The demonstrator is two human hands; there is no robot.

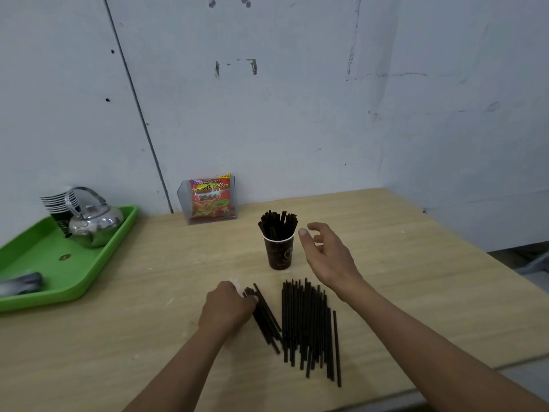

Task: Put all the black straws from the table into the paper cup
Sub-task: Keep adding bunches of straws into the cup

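Currently the left hand (228,304) is clamping a straw bundle (266,318); the right hand (323,254), fingers apart, is hovering beside the paper cup (279,252), risking tipping it.

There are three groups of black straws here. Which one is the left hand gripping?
The small slanted bundle, left of the big loose pile. The left hand closes on its far end; the pile lies untouched, and the third group stands in the paper cup.

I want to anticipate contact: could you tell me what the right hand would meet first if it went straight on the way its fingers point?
Probably the paper cup or the straws standing in it; the open right hand is just beside it.
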